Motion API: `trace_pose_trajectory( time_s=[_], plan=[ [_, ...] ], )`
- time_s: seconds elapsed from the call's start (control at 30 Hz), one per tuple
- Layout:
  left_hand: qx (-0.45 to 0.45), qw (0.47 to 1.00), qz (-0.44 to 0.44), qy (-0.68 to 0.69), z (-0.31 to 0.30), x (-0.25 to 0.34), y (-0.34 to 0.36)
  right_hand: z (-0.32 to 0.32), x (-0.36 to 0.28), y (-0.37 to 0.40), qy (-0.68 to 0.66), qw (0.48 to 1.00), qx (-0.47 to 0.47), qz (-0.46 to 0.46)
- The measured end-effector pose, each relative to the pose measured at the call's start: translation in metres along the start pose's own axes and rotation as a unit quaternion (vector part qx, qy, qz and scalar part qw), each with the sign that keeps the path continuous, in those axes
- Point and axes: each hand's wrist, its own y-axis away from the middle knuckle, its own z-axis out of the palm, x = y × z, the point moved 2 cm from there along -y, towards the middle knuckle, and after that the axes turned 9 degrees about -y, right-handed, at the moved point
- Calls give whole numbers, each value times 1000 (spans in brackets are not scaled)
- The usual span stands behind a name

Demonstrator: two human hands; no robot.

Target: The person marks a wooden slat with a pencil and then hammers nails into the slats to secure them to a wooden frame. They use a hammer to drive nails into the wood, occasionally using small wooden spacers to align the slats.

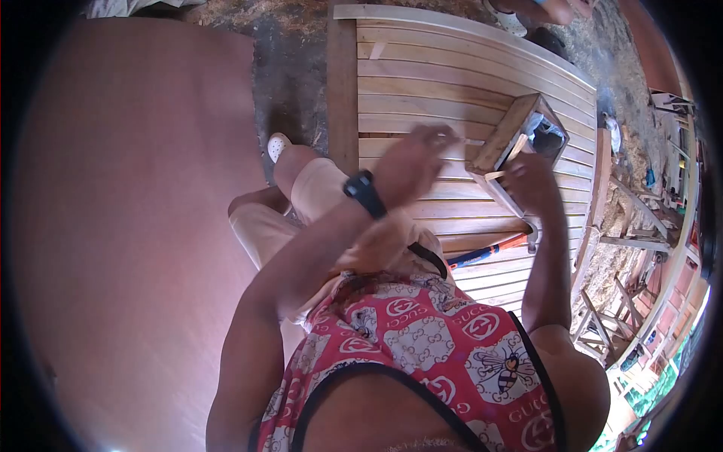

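My left hand [418, 162], with a dark watch [364, 193] on the wrist, is raised over the slatted wooden panel [422, 83]. Motion smears its curled fingers. To its right, my right hand [533, 184] is at the near side of an open wooden box [506, 134], fingers bent together. A short pale wood piece [495, 175] shows at its fingertips. Inside the box lie crumpled clear plastic [536, 124] and dark contents. Below the box, a hammer [486, 252] with a blue and orange handle rests on the slats, its head near my right forearm.
A large reddish-brown sheet [143, 188] fills the left side. Another person's arm [557, 10] and shoe [509, 21] show at the top, beyond the panel. Wood shavings [610, 245] and timber frames [636, 207] line the right. My feet are at the panel's left edge.
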Motion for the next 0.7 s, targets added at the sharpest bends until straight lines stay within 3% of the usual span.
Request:
trace_pose_trajectory(
  time_s=[0.03,0.1,0.17,0.23,0.4,0.53,0.57,0.63,0.67,0.7],
  plan=[
    [3,999,47,-9,5,23,4,20,-7,2,15,997,-25,-68],
    [-25,997,47,-53,23,43,13,38,-36,5,-22,990,-83,-112],
    [-82,996,-12,-36,35,44,23,51,-40,5,-14,992,-72,-98],
    [-73,996,-16,-41,41,34,28,59,-37,8,-7,995,-63,-80],
    [-81,996,-36,-2,43,2,26,74,-27,17,-195,976,-74,-69],
    [-146,988,10,57,48,-24,27,93,-10,24,-257,963,-72,-48],
    [-168,983,22,64,47,-29,26,97,-9,27,-264,963,-36,-47],
    [-125,992,-14,18,52,-60,24,105,11,40,-271,961,-4,-48],
    [-69,996,-60,15,45,-85,17,112,34,56,-30,984,-114,-135],
    [-14,994,-105,11,37,-114,9,119,54,75,211,930,-216,-210]
  ],
)
